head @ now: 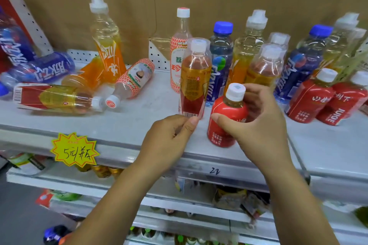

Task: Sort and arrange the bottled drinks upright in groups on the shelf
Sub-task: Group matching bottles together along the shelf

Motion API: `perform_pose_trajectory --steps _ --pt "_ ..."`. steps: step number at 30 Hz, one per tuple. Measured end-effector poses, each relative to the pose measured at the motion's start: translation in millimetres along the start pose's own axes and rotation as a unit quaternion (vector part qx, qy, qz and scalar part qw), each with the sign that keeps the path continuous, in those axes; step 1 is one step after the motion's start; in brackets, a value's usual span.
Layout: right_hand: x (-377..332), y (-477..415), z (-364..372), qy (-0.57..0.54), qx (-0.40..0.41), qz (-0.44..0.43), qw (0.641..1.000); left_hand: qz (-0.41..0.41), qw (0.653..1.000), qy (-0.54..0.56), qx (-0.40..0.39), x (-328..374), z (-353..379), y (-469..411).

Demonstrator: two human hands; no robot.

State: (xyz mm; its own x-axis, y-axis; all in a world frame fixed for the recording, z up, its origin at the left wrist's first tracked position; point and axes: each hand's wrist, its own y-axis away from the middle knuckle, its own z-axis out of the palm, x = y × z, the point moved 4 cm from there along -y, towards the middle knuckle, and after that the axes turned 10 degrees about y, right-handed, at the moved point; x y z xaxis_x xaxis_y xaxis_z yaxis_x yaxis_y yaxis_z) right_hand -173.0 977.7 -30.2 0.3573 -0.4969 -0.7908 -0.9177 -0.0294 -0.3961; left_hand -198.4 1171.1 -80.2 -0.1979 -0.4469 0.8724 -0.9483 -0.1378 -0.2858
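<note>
head view: noted short red-sleeved plastic bottle with white cap [227, 119] upright near the front of pale grey metal shelf [129, 123], gripped round the shoulder by right hand [256, 125], thumb in front, fingers behind. noted left hand [171, 137] pinching the base of tall clear plastic bottle of amber drink with red-orange label [196, 77], just beside. judged step: group red one with two matching red bottles [307, 101] at right. keep grip firm, lift clear rather than slide, set down touching the pair. steady tall bottle meanwhile; avoid knocking blue-capped clear bottle [221, 59] behind.
</note>
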Motion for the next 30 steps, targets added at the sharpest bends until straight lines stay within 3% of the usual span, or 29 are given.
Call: perform_pose_trajectory --steps 4,7,9,13,18,21,25,30 --pt "9.4 -9.3 15.3 0.020 0.005 -0.002 1.000 -0.001 0.989 0.018 0.147 3.5 -24.3 1.8" --pt "11.4 -6.9 18.5 0.017 0.039 -0.007 0.999 0.015 0.964 -0.051 0.261 -7.2 -51.6 4.1" --pt "8.6 3.5 17.6 0.023 0.105 -0.026 0.994 0.014 0.945 -0.124 0.304 -14.5 -71.1 3.5" --pt "-3.1 25.6 23.0 0.039 0.200 -0.079 0.976 -0.054 0.929 -0.203 0.304 -33.5 -99.2 -7.1" --pt "-18.5 26.7 46.3 0.064 0.183 -0.167 0.967 -0.108 0.925 -0.269 0.244 -46.3 -103.6 -23.0" --pt "-27.9 21.0 53.4 0.129 0.182 -0.199 0.954 -0.122 0.923 -0.266 0.251 -47.4 -105.3 -26.3" --pt "-47.1 -13.6 38.7 0.169 0.185 -0.235 0.939 -0.079 0.933 -0.227 0.266 -44.8 -102.6 -20.4" --pt "-63.5 -61.3 38.7 0.278 0.069 -0.246 0.926 0.019 0.941 -0.108 0.321 -34.8 -103.8 -9.6"
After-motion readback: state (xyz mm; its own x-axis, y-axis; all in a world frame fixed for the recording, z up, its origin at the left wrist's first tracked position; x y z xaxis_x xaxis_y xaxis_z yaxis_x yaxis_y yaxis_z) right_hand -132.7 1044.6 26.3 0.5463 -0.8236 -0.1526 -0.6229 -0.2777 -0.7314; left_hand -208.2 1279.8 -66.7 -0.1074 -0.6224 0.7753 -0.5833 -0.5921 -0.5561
